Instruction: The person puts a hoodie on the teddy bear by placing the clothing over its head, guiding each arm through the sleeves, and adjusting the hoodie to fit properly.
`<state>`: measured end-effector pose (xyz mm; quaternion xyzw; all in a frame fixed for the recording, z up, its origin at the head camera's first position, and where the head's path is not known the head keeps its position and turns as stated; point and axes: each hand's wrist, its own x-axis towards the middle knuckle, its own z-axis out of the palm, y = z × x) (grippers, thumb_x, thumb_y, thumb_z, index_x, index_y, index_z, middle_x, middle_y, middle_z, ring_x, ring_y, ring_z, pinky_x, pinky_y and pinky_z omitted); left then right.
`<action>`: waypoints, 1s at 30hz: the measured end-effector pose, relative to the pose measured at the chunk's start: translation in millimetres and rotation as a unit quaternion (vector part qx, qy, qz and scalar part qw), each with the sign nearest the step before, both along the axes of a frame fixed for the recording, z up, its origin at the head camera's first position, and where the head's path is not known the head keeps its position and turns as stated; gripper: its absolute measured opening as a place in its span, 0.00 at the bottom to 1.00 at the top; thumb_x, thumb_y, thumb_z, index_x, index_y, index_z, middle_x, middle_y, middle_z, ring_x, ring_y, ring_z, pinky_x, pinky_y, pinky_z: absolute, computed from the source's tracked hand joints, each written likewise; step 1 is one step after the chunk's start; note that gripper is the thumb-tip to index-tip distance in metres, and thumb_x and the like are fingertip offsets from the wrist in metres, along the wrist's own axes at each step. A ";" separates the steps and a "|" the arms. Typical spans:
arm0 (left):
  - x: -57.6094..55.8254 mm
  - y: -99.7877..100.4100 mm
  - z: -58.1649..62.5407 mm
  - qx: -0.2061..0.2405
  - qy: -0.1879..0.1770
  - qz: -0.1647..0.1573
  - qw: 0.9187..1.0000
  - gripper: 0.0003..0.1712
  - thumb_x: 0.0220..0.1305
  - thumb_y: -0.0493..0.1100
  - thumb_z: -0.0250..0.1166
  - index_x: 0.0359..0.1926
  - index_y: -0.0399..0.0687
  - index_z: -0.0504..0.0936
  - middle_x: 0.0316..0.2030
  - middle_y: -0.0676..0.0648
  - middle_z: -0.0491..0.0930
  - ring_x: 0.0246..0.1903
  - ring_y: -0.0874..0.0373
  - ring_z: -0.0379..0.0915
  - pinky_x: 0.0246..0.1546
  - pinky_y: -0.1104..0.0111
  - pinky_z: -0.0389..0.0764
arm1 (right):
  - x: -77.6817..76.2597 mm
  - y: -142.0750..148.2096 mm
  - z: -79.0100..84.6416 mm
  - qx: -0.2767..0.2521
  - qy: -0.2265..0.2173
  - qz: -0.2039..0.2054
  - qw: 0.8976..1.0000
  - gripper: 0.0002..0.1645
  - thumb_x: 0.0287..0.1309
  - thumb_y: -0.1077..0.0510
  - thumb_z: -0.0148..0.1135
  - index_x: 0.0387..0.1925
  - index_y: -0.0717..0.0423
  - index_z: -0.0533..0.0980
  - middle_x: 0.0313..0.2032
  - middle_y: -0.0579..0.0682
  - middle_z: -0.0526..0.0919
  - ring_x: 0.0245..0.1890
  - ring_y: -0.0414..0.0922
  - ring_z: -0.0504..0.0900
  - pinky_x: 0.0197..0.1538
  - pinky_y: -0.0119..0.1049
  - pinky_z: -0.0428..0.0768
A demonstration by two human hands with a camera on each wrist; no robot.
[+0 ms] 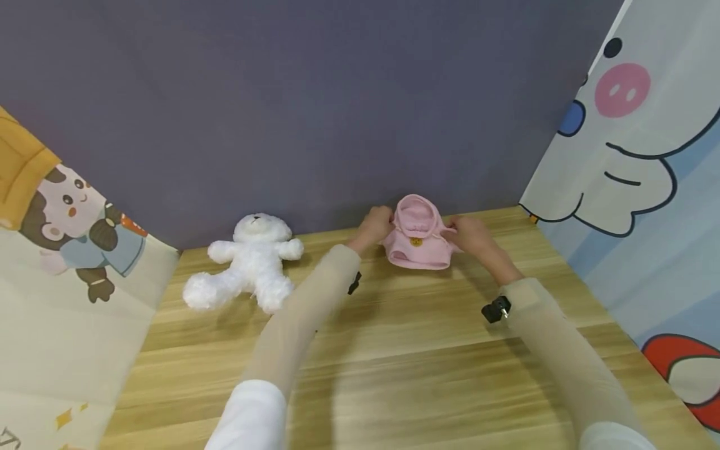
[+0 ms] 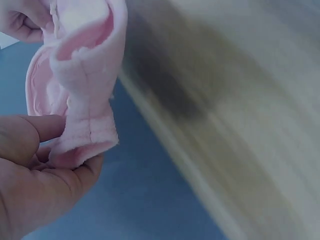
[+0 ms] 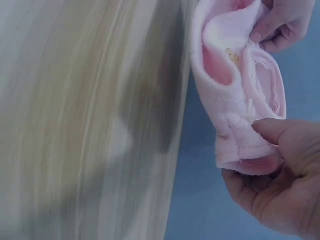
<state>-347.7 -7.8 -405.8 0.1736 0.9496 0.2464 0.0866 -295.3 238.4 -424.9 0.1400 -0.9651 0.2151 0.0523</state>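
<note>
A small pink plush hoodie (image 1: 419, 250) with a yellow badge on its chest is held up between both hands near the back of the table. My left hand (image 1: 375, 226) pinches one sleeve, and in the left wrist view the thumb and fingers (image 2: 89, 172) close around its cuff. The other sleeve is gripped by my right hand (image 1: 471, 235); the right wrist view shows its thumb on the fabric and the fingers below the cuff. Hood and hem both gape open. A white teddy bear (image 1: 253, 259) lies on its back to the left, apart from both hands.
The wooden table (image 1: 405, 362) meets a dark grey panel (image 1: 315, 112) along its back edge. Cartoon-printed curtains stand at the left (image 1: 84, 250) and right (image 1: 630, 250). Small black devices sit at both wrists, such as the right wrist's camera (image 1: 496, 309).
</note>
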 end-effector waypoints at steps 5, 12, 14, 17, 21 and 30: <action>9.9 -29.1 33.8 0.001 0.001 -0.019 1.000 0.20 0.70 0.34 0.60 0.19 0.45 0.68 0.17 0.52 0.59 0.16 0.62 0.55 0.18 0.71 0.59 | 0.2 -22.0 9.0 -0.038 0.013 0.010 0.999 0.16 0.67 0.57 0.64 0.47 0.68 0.83 0.41 0.65 0.87 0.40 0.60 0.84 0.49 0.55 0.79; 11.1 -76.9 72.5 -0.011 0.037 -0.029 0.999 0.11 0.71 0.36 0.61 0.45 0.33 0.87 0.42 0.38 0.86 0.40 0.50 0.80 0.42 0.63 0.81 | 3.3 -63.1 28.1 -0.078 0.032 0.016 0.996 0.19 0.68 0.52 0.64 0.48 0.65 0.84 0.42 0.63 0.88 0.40 0.59 0.84 0.46 0.53 0.80; 14.8 -95.2 80.2 -0.015 0.045 -0.029 0.998 0.13 0.70 0.37 0.62 0.49 0.32 0.86 0.47 0.36 0.86 0.47 0.46 0.81 0.49 0.59 0.81 | 4.1 -78.3 34.1 -0.088 0.034 0.021 0.995 0.19 0.68 0.52 0.64 0.48 0.64 0.84 0.42 0.61 0.88 0.39 0.57 0.84 0.45 0.51 0.80; 21.5 -125.4 91.0 -0.021 0.057 -0.017 0.998 0.14 0.69 0.37 0.63 0.48 0.32 0.86 0.46 0.36 0.86 0.47 0.44 0.81 0.52 0.57 0.81 | 3.1 -104.6 42.6 -0.105 0.040 0.036 0.993 0.18 0.68 0.51 0.65 0.48 0.63 0.84 0.41 0.60 0.88 0.38 0.56 0.84 0.45 0.49 0.80; 29.1 -164.2 102.9 -0.031 0.074 0.005 0.997 0.13 0.66 0.38 0.65 0.47 0.33 0.87 0.44 0.37 0.87 0.45 0.43 0.82 0.51 0.56 0.80 | -0.3 -140.3 50.4 -0.135 0.032 0.058 0.989 0.16 0.68 0.52 0.65 0.47 0.62 0.85 0.41 0.58 0.88 0.37 0.52 0.84 0.43 0.45 0.80; 56.2 -238.7 115.7 -0.063 0.069 0.034 0.995 0.11 0.66 0.38 0.65 0.44 0.33 0.86 0.42 0.36 0.87 0.42 0.44 0.82 0.44 0.56 0.81 | -6.0 -215.9 51.7 -0.158 0.019 0.102 0.982 0.14 0.67 0.52 0.67 0.46 0.58 0.86 0.41 0.54 0.89 0.40 0.49 0.84 0.47 0.42 0.80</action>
